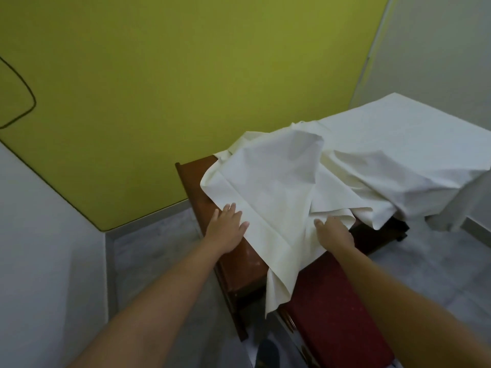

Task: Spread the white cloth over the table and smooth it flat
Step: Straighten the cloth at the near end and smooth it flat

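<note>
We see a plain white cloth, faintly cream in its folds, on a reddish-brown wooden table. Beside it sits a dark red cushion with tiny pale specks. The wall behind is yellow-green with a thin dark border line; the floor is mottled grey.
</note>
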A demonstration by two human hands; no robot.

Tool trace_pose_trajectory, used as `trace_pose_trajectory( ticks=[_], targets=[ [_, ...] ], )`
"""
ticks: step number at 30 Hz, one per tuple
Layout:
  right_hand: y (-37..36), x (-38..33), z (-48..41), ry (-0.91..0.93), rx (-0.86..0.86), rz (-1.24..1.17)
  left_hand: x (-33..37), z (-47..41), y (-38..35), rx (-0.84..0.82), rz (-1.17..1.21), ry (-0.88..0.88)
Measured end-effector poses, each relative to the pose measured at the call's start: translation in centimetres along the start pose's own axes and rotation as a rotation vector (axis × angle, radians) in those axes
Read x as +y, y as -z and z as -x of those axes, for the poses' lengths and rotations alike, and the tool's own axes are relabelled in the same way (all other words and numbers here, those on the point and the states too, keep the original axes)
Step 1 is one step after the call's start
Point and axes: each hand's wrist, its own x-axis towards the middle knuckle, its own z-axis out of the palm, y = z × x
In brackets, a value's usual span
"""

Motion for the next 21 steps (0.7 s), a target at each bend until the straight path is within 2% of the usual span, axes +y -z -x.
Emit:
trace_pose_trajectory(
  ticks=[5, 9, 13, 18, 21],
  targets=[
    [0.6, -1.1, -3.7, -0.084, 0.051, -0.02, -0.3, -5.0, 1.9, -0.013, -0.085, -0.017],
    [0.8, -1.4, -4.9, -0.226, 0.146, -0.13, -0.2, -8.8, 3.0, 0.002, -0.078, -0.042],
    [0.8, -1.5, -5.4, -0.313, 0.264, -0.198, 0.1, -12.2, 4.1, 0.084, -0.06, -0.054],
    [0.6, -2.4, -5.7, -0.395, 0.283, -0.275, -0.6, -15.8, 5.2, 0.198, -0.026, -0.041],
    [0.0, -3.9, -5.9, -0.373, 0.286, -0.295, -1.6, -17.9, 5.8, 0.245, -0.025, -0.066]
  ],
)
